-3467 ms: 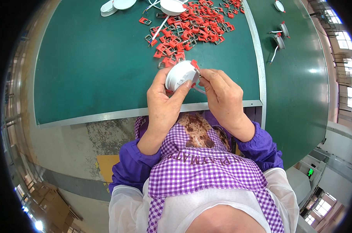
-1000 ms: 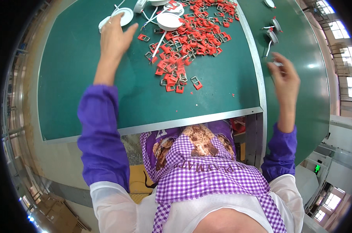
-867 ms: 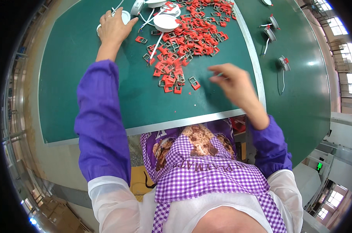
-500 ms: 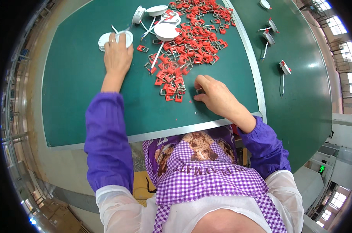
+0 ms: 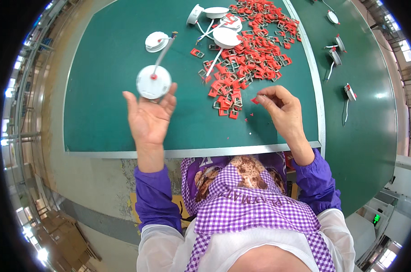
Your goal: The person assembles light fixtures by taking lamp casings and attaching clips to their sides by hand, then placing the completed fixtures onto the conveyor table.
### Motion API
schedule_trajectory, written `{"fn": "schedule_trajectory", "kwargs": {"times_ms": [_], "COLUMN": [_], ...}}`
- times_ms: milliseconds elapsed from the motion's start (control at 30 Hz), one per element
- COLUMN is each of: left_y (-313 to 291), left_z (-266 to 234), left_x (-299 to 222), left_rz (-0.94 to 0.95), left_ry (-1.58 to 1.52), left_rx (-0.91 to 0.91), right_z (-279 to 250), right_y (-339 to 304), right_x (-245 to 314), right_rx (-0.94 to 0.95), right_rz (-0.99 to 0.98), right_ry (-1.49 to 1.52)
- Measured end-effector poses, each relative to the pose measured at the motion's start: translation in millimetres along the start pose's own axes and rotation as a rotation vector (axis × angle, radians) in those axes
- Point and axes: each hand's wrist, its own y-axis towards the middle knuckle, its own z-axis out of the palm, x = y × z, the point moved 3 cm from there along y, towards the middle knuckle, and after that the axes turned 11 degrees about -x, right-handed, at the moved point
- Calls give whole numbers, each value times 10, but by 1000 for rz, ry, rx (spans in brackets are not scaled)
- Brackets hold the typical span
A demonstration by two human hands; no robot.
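Observation:
My left hand [image 5: 151,119] is turned palm up, and its fingers support a white round downlight [image 5: 146,86]. The light's back faces up, and its cable, blurred by motion, rises from a red spot at its centre. Just beyond it, a second white downlight [image 5: 154,41] lies on the green table [image 5: 106,122]. Between thumb and fingertips, my right hand [image 5: 282,106] pinches a small red clip [image 5: 255,100], mostly covered by the fingers. A spread pile of red clips with metal frames [image 5: 232,86] lies between my hands and reaches toward the far edge.
Several white downlights with cables [image 5: 227,38] rest beside the pile at the far side. Past the metal strip [image 5: 317,90] on the right, a second green surface [image 5: 368,136] carries several more lights [image 5: 349,93]. Tiny red scraps [image 5: 246,120] lie near my right hand.
My left hand has picked up a white downlight, turned palm up and drawn it nearer. The right hand has lifted a red clip from the near end of the pile. The view has shifted slightly.

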Motion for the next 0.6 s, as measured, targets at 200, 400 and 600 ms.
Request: {"fn": "schedule_trajectory", "kwargs": {"times_ms": [200,400,600], "left_y": [-196,-465,-517], "left_z": [91,294,413], "left_x": [569,809,956], "left_rz": [71,96,92], "left_ry": [268,488,735], "left_rx": [-115,-23,29], "right_z": [295,107,46], "right_y": [35,413,345], "right_x": [224,165,430], "right_rx": [-1,-135,112], "right_rz": [136,-8,-140], "right_ry": [211,134,114]}}
